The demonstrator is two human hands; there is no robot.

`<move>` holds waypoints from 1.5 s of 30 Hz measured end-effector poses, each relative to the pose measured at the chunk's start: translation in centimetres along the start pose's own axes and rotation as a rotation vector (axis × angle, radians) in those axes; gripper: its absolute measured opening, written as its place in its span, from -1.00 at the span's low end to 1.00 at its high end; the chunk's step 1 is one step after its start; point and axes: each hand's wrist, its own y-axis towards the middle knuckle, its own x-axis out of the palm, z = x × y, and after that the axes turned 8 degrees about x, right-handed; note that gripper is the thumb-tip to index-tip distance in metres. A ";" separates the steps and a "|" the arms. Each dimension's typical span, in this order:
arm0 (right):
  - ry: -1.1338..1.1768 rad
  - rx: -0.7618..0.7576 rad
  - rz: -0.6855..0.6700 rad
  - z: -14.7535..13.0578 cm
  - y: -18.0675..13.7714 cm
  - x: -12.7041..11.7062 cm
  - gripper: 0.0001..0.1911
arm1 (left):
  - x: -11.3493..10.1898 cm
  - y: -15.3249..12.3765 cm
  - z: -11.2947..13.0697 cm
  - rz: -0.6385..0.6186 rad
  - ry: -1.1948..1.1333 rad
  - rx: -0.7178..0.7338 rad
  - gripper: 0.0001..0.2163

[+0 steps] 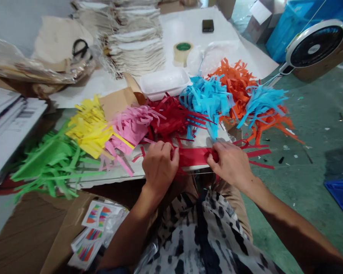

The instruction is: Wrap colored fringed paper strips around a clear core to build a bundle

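Note:
A strip of red tissue paper with fringed ends lies along the table's front edge. My left hand has its fingers closed on the strip's left part, while my right hand grips it farther right. Its flat middle shows between them, and loose red fringes stick out past both hands. Just behind sits a pile of dark red fringed paper. Pink, yellow and green fringed paper lie to the left; blue and orange fringed paper lie to the right.
A white plastic tray, a tape roll and a small black device lie farther back. Stacked off-white bundles and scissors are at the back left. A fan stands right. Below left is a cardboard box.

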 end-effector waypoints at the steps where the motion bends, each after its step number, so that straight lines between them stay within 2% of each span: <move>1: -0.006 0.001 -0.001 0.0 0.0 0.0 -0.84 | -0.3 0.3 -0.4 0.014 0.015 -0.003 -0.84; 4: -0.018 0.009 -0.002 -0.1 -0.1 -0.1 -0.82 | -1.3 0.3 -0.2 0.208 -0.020 0.021 -0.90; 6: -0.029 0.017 -0.010 -0.2 -0.2 -0.3 -0.81 | -1.3 -0.7 1.5 0.325 -0.128 0.168 -0.82; 8: -0.038 0.022 -0.024 -0.5 -0.2 -0.5 -0.78 | -0.6 -2.1 3.7 0.238 -0.250 0.441 -0.69; 9: -0.040 0.026 -0.032 -0.6 -0.3 -0.6 -0.78 | -0.1 -2.8 4.8 0.160 -0.268 0.494 -0.63; 11: -0.041 0.036 -0.046 -0.7 -0.2 -0.9 -0.77 | 1.1 -3.9 6.2 0.015 -0.253 0.484 -0.50; 13: -0.048 0.051 -0.053 0.1 0.0 -1.3 -0.76 | 2.0 -4.5 6.5 -0.073 -0.223 0.463 -0.41; 15: -0.027 0.067 -0.057 2.1 0.6 -1.9 -0.73 | 2.3 -4.7 6.2 -0.113 -0.205 0.469 -0.38; 18: 0.105 0.096 -0.066 6.8 1.5 -3.5 -0.69 | 2.0 -4.5 5.6 -0.138 -0.196 0.483 -0.38; 20: 0.098 0.176 0.029 9.2 1.5 -4.9 -0.71 | 1.7 -4.3 5.5 -0.142 -0.201 0.484 -0.39; 22: 0.044 0.252 0.270 9.7 0.4 -5.8 -0.69 | 1.5 -4.2 5.6 -0.141 -0.212 0.476 -0.42; 24: 0.063 0.132 0.456 8.1 -1.4 -5.6 -0.62 | 1.5 -4.1 5.8 -0.134 -0.225 0.466 -0.44; 25: 0.111 -0.049 0.448 6.7 -2.5 -5.0 -0.58 | 1.5 -4.0 5.9 -0.129 -0.230 0.465 -0.46; 27: 0.153 -0.378 0.276 3.8 -4.4 -3.1 -0.53 | 1.6 -4.0 6.0 -0.117 -0.242 0.468 -0.51; 28: 0.139 -0.433 0.214 2.6 -5.2 -2.0 -0.49 | 1.6 -4.0 5.9 -0.114 -0.248 0.476 -0.53; 30: 0.079 -0.439 0.209 1.2 -6.0 0.2 -0.47 | 1.7 -4.2 5.5 -0.114 -0.258 0.505 -0.53; 33: 0.010 -0.410 0.237 1.4 -6.0 2.1 -0.49 | 1.6 -4.6 3.7 -0.117 -0.244 0.553 -0.48; 36: -0.011 -0.424 0.248 2.4 -5.7 2.6 -0.51 | 0.7 -4.7 0.1 -0.096 -0.200 0.552 -0.57; 39: 0.005 -0.443 0.285 2.6 -5.5 2.6 -0.55 | -1.2 -4.1 -4.2 -0.054 -0.152 0.528 -0.74; 41: 0.031 -0.445 0.315 2.5 -5.5 2.6 -0.59 | -2.6 -3.5 -5.9 -0.007 -0.132 0.472 -0.87; 43: 0.061 -0.441 0.339 2.3 -5.5 2.7 -0.62 | -3.6 -3.1 -5.7 0.127 -0.121 0.386 -0.90; 45: 0.087 -0.438 0.353 2.3 -5.5 2.8 -0.64 | -3.5 -3.0 -3.6 0.238 -0.161 0.377 -0.92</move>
